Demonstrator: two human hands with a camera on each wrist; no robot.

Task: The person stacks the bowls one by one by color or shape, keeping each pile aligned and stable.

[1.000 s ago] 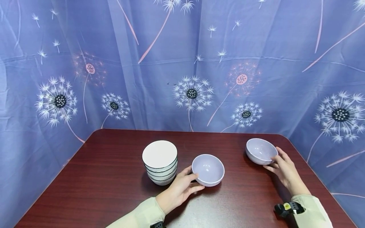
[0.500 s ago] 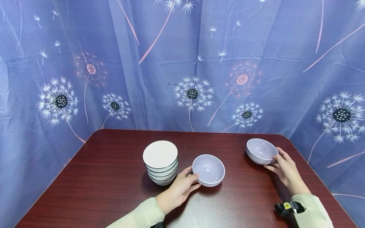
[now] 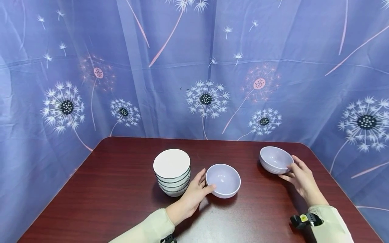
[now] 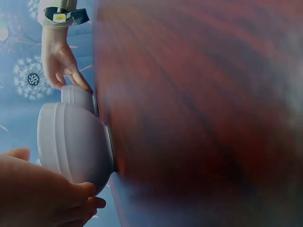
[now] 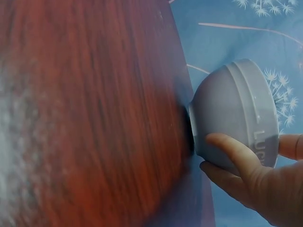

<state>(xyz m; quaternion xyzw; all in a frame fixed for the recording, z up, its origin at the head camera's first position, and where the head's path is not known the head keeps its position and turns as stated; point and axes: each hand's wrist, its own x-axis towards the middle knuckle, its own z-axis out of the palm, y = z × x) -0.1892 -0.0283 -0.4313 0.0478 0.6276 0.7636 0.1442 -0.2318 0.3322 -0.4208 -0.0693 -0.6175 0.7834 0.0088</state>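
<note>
- Left hand (image 3: pixel 194 195): nearest the camera, cream sleeve (image 3: pixel 146 229) behind it. Grip closed around the near-left side of the centre lilac bowl (image 3: pixel 223 180); thumb over the rim, fingers on the outer wall. Left wrist view confirms fingertips (image 4: pixel 85 201) wrapped on the bowl wall (image 4: pixel 71 142).
- Centre lilac bowl: upright on the dark red worktop (image 3: pixel 121 202), roughly mid-worktop, just right of the white stack, a small gap between them.
- Right hand (image 3: pixel 301 179): right side, a bit farther out, with a black wrist strap (image 3: pixel 304 219) on the forearm. Grip is on the near-right side of the second lilac bowl (image 3: pixel 274 160). Right wrist view shows fingers (image 5: pixel 232 151) curled on the outer wall, just above the foot.
- Second lilac bowl: upright on the worktop near the far right corner, well apart from the centre bowl. Raised lettering on its wall, partly visible in the right wrist view.
- Stack of white bowls (image 3: pixel 172 170): dark rims, nested upright, left of the centre bowl. No hand touches it.
- Farthest: blue dandelion-print curtain (image 3: pixel 194 67) behind and around the worktop.
</note>
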